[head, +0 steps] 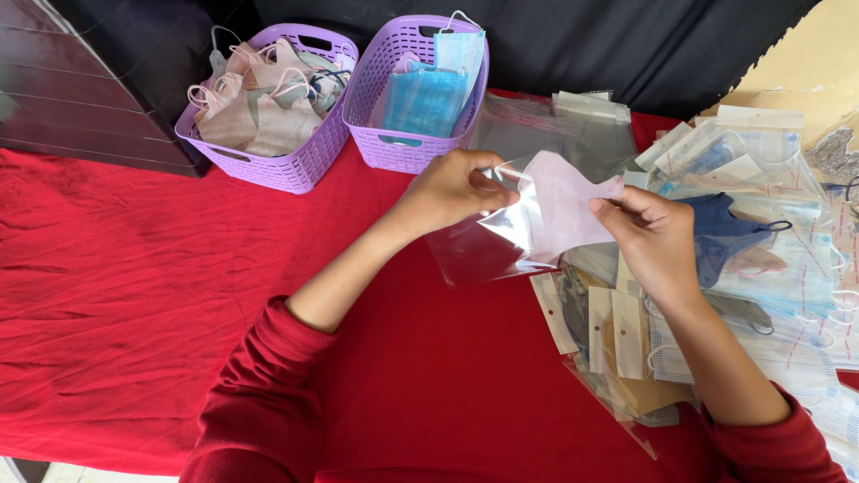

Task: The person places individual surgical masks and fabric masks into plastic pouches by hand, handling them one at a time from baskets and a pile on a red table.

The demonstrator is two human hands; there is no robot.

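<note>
A desk draped in red cloth (pixel 134 268) fills the view. At its right edge lies a heap of bagged face masks in clear packets (pixel 761 233). Two lilac plastic baskets stand at the back, one (pixel 295 165) holding beige masks, one (pixel 403 148) holding blue masks. Over the middle, the left hand (pixel 452 190) has its fingers pinched on the mouth of a clear plastic sleeve (pixel 483 246). The right hand (pixel 653 237), fingers closed, grips a pale pink folded mask (pixel 559 210), partly inside the sleeve.
</note>
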